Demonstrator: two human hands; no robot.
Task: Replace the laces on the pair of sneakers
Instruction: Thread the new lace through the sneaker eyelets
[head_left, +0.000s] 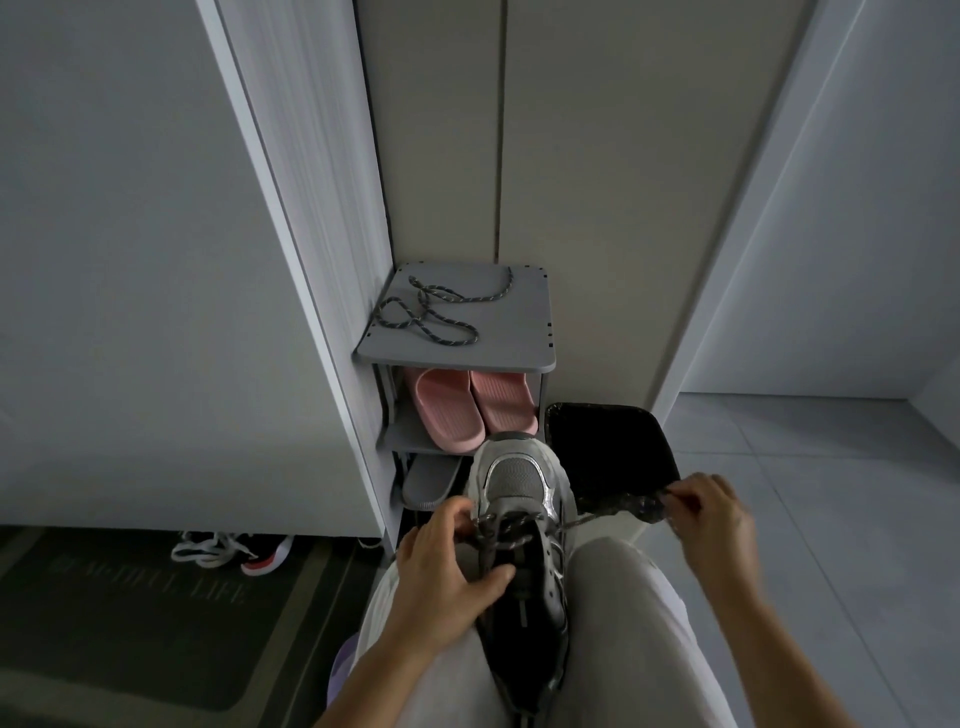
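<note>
My sneaker is grey mesh with silver trim and a black lining; its lace is dark grey flecked pale. At twelve o'clock from it the spare lace has the same flecks, on a plain grey shelf, above ribbed pink slippers. At one o'clock, a black bin.

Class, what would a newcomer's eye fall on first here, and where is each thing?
A grey sneaker sits between the person's knees, bottom centre, gripped by the left hand while the right hand pinches its lace out to the right. Behind, a loose lace lies on the rack above pink slippers.
</note>
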